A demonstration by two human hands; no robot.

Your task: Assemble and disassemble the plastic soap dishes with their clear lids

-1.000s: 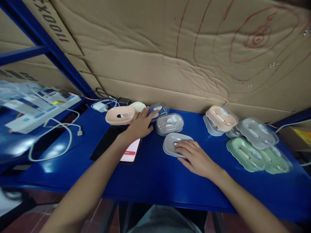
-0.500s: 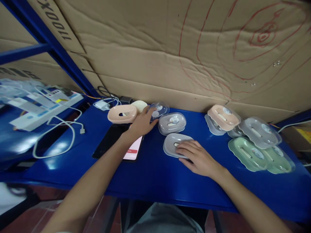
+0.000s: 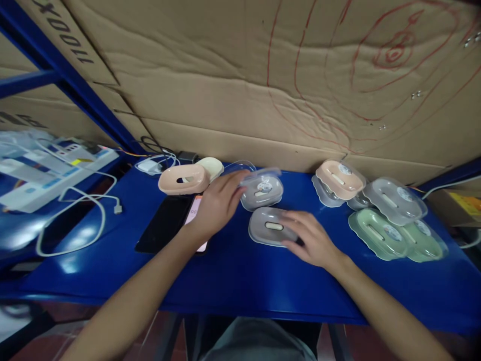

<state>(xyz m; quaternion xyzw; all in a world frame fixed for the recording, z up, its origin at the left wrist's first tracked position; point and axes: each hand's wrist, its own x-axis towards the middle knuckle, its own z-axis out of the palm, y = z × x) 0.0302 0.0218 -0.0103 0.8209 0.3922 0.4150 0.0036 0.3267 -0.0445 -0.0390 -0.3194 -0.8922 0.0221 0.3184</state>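
My left hand (image 3: 223, 200) is closed on the edge of a clear plastic lid (image 3: 265, 173), lifted and smeared by motion, over a lidded grey soap dish (image 3: 259, 198). Behind the hand the rim of another clear lid (image 3: 240, 164) shows on the table. My right hand (image 3: 310, 238) has its fingers apart at the right side of an uncovered grey soap dish (image 3: 259, 225), which has a cream bar in its middle; whether the fingertips touch its rim is unclear. Left of my left hand sit a peach soap dish (image 3: 169, 181) and a cream oval piece (image 3: 212, 168).
Several lidded dishes stand on the right: peach (image 3: 338, 180), grey (image 3: 394, 200) and green (image 3: 379, 235). A dark phone (image 3: 161, 225) and a lit phone (image 3: 192, 210) lie under my left forearm. A white cable (image 3: 103, 220) and power strips (image 3: 52, 180) are at far left. Cardboard (image 3: 210, 100) walls the back.
My left hand has picked up a clear lid from the back of the table and carried it up and right. My right hand has eased off the uncovered grey dish, showing its cream bar.
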